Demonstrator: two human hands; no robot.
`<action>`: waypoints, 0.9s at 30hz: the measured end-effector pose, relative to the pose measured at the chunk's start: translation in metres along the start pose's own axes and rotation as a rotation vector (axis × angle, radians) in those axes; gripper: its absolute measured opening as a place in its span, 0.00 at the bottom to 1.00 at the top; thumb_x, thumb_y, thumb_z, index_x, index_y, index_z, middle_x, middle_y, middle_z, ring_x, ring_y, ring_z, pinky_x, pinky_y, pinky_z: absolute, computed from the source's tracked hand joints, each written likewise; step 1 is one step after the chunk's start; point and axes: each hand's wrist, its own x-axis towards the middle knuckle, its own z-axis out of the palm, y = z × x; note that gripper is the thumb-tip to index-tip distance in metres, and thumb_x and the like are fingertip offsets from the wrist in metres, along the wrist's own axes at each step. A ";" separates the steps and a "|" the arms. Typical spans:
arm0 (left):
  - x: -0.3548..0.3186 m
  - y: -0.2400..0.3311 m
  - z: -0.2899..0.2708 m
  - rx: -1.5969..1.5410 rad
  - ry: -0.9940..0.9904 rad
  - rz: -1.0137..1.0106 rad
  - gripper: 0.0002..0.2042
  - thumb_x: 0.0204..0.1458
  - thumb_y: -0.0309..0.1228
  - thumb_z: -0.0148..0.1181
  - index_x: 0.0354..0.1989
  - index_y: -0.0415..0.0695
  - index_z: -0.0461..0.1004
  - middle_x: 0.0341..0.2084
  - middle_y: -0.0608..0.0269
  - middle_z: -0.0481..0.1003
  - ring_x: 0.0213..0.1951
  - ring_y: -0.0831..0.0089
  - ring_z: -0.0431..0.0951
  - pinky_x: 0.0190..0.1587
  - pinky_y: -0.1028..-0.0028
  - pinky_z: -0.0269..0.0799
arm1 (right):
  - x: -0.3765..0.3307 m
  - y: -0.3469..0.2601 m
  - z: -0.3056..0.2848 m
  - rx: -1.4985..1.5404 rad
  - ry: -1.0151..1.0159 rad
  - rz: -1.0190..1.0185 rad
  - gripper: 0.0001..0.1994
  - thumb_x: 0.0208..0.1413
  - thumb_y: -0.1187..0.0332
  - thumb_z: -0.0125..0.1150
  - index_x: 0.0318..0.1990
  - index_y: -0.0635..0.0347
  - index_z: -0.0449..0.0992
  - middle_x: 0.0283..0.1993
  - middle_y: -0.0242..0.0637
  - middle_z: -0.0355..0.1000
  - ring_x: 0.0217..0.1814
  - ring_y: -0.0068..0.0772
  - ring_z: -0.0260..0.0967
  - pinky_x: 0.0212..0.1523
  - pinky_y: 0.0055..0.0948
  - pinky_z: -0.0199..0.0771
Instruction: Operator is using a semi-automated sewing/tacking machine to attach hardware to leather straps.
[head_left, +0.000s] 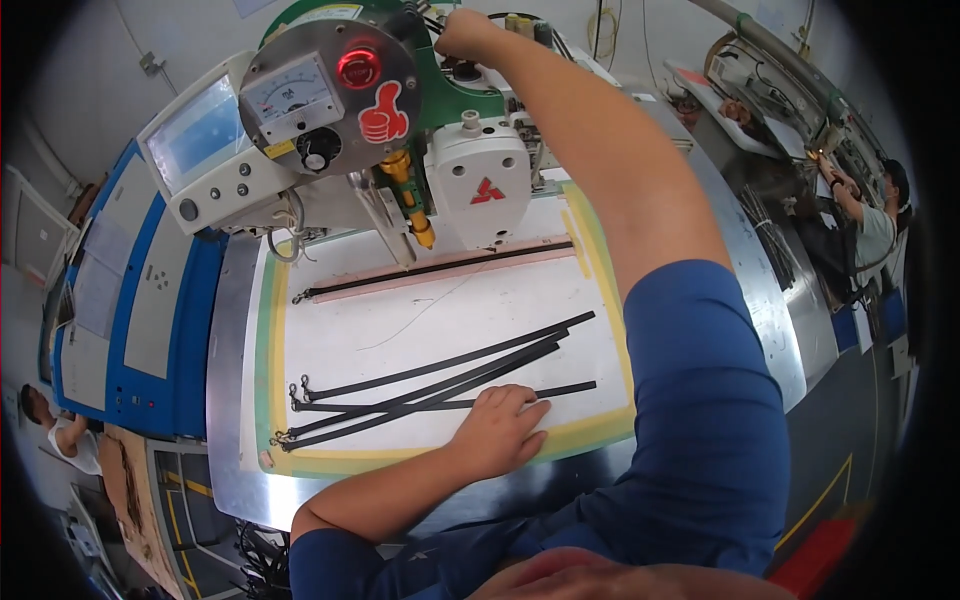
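My left hand lies palm down on the white work sheet, fingers spread a little over one black strap. Several more black straps with metal snap hooks at their left ends lie fanned out, partly crossing, beside that hand. Farther back, another black strap rests along a pinkish strip beneath the white head of an industrial sewing machine. My right arm stretches up past the machine; my right hand is closed at its top, on something small and dark that I cannot make out. A loose thread trails across the sheet.
A control screen and a round panel with a lit red button stand at the upper left. Blue cabinets are at the left. Yellow and green tape edges the sheet on the metal table. Other people work far left and right.
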 end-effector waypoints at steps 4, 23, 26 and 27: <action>-0.003 -0.001 0.000 0.002 0.008 -0.016 0.22 0.53 0.36 0.68 0.55 0.43 0.77 0.49 0.53 0.73 0.53 0.55 0.73 0.57 0.58 0.67 | 0.024 -0.003 0.014 0.296 0.004 -0.046 0.21 0.52 0.51 0.62 0.37 0.63 0.86 0.35 0.56 0.81 0.40 0.53 0.82 0.47 0.43 0.81; 0.001 0.000 0.000 0.014 -0.004 -0.007 0.22 0.53 0.37 0.68 0.55 0.43 0.77 0.49 0.54 0.73 0.54 0.55 0.73 0.57 0.58 0.67 | -0.043 0.041 -0.040 -0.184 -0.156 -0.352 0.17 0.55 0.69 0.68 0.52 0.60 0.80 0.49 0.46 0.81 0.52 0.50 0.78 0.54 0.45 0.76; 0.000 -0.001 0.001 0.019 0.000 0.004 0.21 0.53 0.36 0.68 0.55 0.43 0.77 0.49 0.54 0.73 0.53 0.55 0.73 0.57 0.58 0.67 | -0.039 0.037 -0.036 -0.155 -0.138 -0.389 0.18 0.53 0.73 0.67 0.53 0.58 0.81 0.49 0.47 0.81 0.53 0.50 0.79 0.55 0.44 0.77; 0.000 -0.001 0.001 0.014 0.004 0.008 0.21 0.53 0.36 0.68 0.55 0.43 0.77 0.49 0.54 0.73 0.53 0.55 0.73 0.56 0.58 0.67 | -0.036 0.034 -0.035 -0.157 -0.146 -0.410 0.19 0.52 0.75 0.66 0.54 0.57 0.82 0.50 0.48 0.82 0.54 0.50 0.79 0.55 0.43 0.78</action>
